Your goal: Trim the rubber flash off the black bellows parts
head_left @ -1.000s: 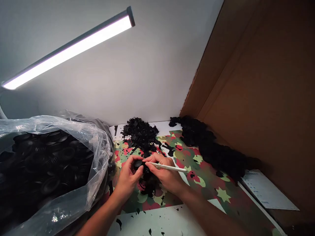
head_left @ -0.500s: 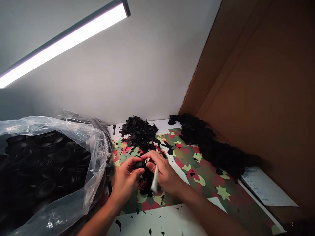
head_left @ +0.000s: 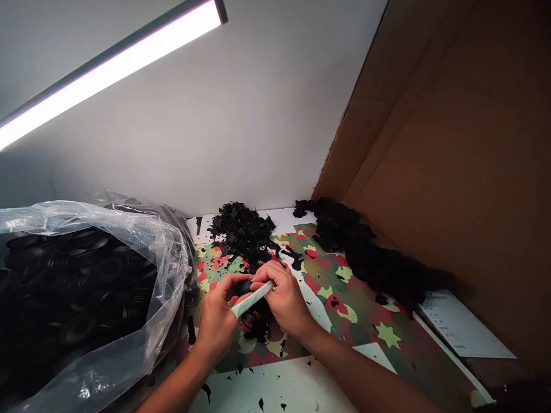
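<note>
While my left hand (head_left: 218, 314) pinches a small, rounded black piece (head_left: 243, 287) between curled fingers and thumb, my right hand (head_left: 284, 295) closes beside it around a slim, pale stick (head_left: 253, 299), whose flat, matte length slants across toward my left thumb; my right fingers hide its other end. Both hands are drawn in narrow, the black piece between them. Just below lie thin, curling black scraps (head_left: 258, 328) on a smooth sheet (head_left: 390, 335) blotched with green, red and yellow camouflage shapes. Nearer me, flecks dot a plain white sheet (head_left: 267, 384). Beyond my hands, on the far side, rises a ragged heap of black shreds (head_left: 241, 229). To the left, a crinkled, glossy clear bag (head_left: 172, 281) bulges with round, ridged black parts (head_left: 86, 287). Along the right, a soft-looking, lumpy black pile (head_left: 379, 261) runs against brown cardboard (head_left: 456, 172). A bright, straight bar lamp (head_left: 129, 64) slants at far left.
</note>
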`<state>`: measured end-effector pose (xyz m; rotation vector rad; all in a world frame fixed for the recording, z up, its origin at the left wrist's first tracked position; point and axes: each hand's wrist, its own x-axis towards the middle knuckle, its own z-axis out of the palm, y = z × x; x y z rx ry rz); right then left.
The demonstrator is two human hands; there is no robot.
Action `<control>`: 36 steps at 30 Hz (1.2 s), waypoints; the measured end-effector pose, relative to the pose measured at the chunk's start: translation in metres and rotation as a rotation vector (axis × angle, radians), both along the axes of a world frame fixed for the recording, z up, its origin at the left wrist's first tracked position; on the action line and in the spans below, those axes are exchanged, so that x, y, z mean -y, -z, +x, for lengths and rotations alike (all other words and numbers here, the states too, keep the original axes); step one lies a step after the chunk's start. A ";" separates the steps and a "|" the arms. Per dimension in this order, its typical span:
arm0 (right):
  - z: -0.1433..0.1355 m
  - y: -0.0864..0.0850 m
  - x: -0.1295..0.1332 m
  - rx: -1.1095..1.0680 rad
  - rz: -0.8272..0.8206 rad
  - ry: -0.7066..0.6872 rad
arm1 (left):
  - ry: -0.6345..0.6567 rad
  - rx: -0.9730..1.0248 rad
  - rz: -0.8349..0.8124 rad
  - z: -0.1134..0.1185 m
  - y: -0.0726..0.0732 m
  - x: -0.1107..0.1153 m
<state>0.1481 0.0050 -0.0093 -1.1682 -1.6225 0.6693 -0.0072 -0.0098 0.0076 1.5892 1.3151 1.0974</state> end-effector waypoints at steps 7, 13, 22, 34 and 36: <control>-0.004 0.000 0.006 0.261 0.173 0.038 | -0.034 -0.241 0.210 0.002 0.001 -0.002; -0.002 0.002 -0.002 0.172 0.004 0.024 | -0.073 -0.156 0.195 0.008 -0.002 0.005; 0.044 0.014 -0.032 0.029 -0.213 0.062 | -0.111 0.169 -0.057 -0.004 -0.009 0.007; 0.022 -0.019 0.012 0.053 0.183 -0.080 | -0.088 0.186 -0.020 -0.008 -0.007 0.002; 0.020 -0.020 0.016 0.181 0.312 -0.088 | -0.068 0.124 0.031 -0.008 -0.007 0.002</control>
